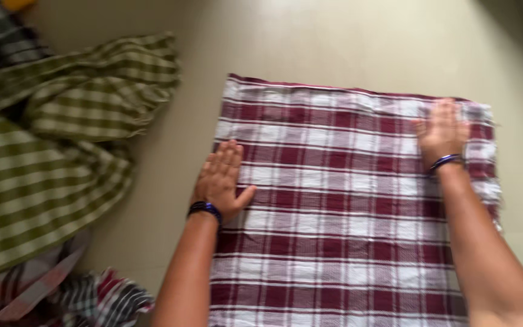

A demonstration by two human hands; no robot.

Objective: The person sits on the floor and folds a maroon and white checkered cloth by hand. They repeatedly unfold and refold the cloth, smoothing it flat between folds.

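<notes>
A maroon and white checked cloth (340,206) lies spread flat on a pale floor (310,42). My left hand (222,178) rests palm down on the cloth's left edge, fingers together and pointing away from me. My right hand (442,134) presses flat on the cloth near its far right corner. Each wrist wears a dark blue bracelet. Neither hand grips anything.
A crumpled green and white checked cloth (49,139) lies in a heap at the left. Another rumpled cloth in dark and red checks (86,300) sits at the bottom left. A dark checked fabric (1,36) shows at the top left corner.
</notes>
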